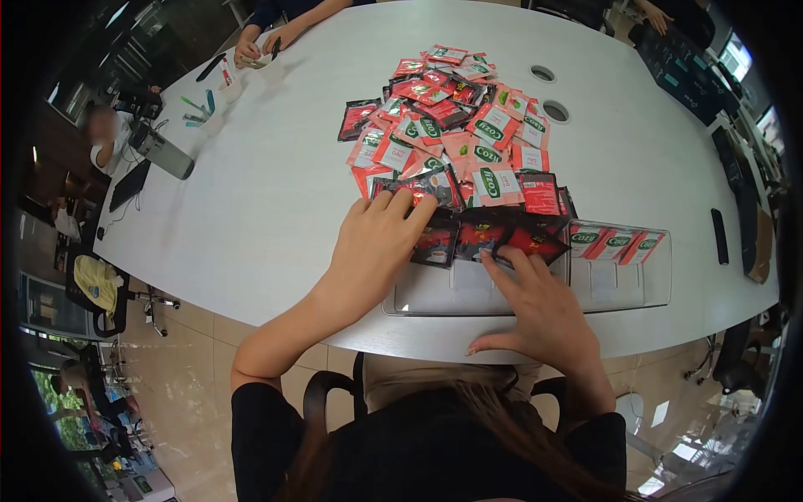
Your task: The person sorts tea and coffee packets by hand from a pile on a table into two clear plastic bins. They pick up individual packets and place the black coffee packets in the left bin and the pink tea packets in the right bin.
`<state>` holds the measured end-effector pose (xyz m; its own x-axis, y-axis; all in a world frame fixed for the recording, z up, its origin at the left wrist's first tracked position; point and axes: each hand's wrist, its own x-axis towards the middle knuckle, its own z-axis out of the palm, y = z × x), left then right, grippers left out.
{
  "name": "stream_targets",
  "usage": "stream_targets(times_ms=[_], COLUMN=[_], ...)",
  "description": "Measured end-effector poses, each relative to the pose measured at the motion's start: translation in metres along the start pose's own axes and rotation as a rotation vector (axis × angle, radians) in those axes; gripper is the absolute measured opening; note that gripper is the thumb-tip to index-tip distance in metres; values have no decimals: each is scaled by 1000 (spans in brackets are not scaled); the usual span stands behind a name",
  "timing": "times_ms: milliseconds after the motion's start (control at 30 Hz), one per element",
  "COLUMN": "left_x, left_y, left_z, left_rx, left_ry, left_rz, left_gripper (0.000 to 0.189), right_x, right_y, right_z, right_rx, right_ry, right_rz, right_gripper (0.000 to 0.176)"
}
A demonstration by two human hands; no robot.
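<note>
A heap of red-and-white Cozy sachets [493,125] lies on the table, mixed with black-and-red coffee sachets [360,117]. At its near edge, my left hand [376,238] has curled fingers over a coffee sachet [439,182]; its thumb is hidden. A clear tray [393,311] stands near the table's front edge. Dark coffee sachets [477,240] stand in a row along its left compartment's back. Fingertips of my right hand [539,305] touch these sachets, with the thumb spread away. Three Cozy sachets [618,243] stand in the right compartment.
Pen cups [209,124] and a grey cylinder [171,155] stand left on the white table [276,192]. Another person's hands [263,52] are at the far edge. Two round holes [555,110], a black bar [719,236] and a dark box [686,75] are right.
</note>
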<state>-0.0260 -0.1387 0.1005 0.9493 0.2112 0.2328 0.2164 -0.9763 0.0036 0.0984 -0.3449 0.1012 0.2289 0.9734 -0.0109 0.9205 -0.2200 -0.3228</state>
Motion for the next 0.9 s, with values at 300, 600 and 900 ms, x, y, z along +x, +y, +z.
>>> stream_targets(times_ms=[300,600,900], left_x=[1,-8,-16], left_y=[1,2,7], left_z=[0,-7,-5], left_rx=[12,-106,-270], left_ry=[32,107,176], left_rz=[-22,4,-41], left_gripper=[64,74,72], right_x=[1,-7,-17], right_y=[3,5,2], right_z=[12,13,6], right_rx=[62,140,243], right_ry=[45,197,275], right_rz=[-29,-70,-46], right_gripper=[97,70,57])
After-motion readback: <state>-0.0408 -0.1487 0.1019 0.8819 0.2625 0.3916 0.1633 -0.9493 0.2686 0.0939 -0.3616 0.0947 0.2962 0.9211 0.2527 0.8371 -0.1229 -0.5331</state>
